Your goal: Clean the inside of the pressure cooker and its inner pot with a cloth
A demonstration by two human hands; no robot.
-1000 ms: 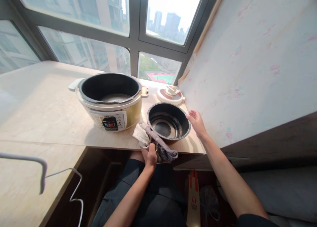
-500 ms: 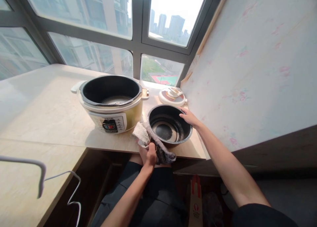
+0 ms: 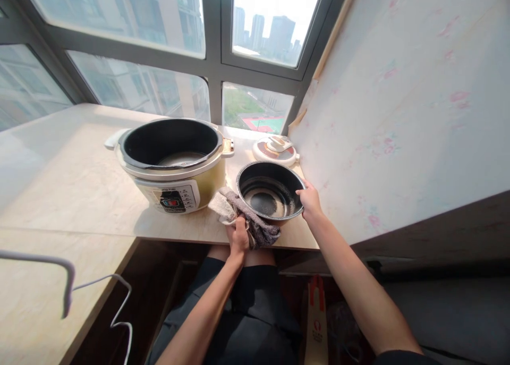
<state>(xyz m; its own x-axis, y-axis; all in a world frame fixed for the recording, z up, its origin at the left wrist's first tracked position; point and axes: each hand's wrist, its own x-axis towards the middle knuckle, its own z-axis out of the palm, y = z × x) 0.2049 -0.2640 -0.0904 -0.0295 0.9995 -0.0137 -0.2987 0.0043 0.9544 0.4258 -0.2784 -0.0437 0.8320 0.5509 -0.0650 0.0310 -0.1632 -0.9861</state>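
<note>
Two bare hands reach forward, both to the R of the big cooker (image 3: 171, 172) & on its near side. L hand (image 3: 239, 237) has a bunched grey-&-off-white cloth (image 3: 266, 234) clamped in its grip, thumb on top; that's nr the front edge of the pale counter (image 3: 71, 179), R of the cooker & closer to the person. Cloth runs along the near L side of a dark inner pot (image 3: 271, 192), seemingly touching; exact contact is hard to see. Pot is just R of the cooker, small gap btwn, mouth up, w/ pale marks & rings inside on the bottom. R hand (image 3: 311, 201) is clamped on the pot's rim, on the side farthest from the cooker, thumb over the edge & fingers outside, partly hidden. Can't tell if the pot's base sits flat or is lifted a bit.

Cooker: open on top, dark inside, cream-&-gold body, control panel (image 3: 177, 197) facing the person, handle each side. Round lid (image 3: 275, 150) is R of the cooker & behind the pot, nr the floral wall (image 3: 418, 88). Window (image 3: 139, 86) is behind the cooker. Pale bent cord (image 3: 69, 280) is L of the cooker, nearer the camera. Tan bag (image 3: 316, 322) w/ red handles is below counter level, R of the cooker.
</note>
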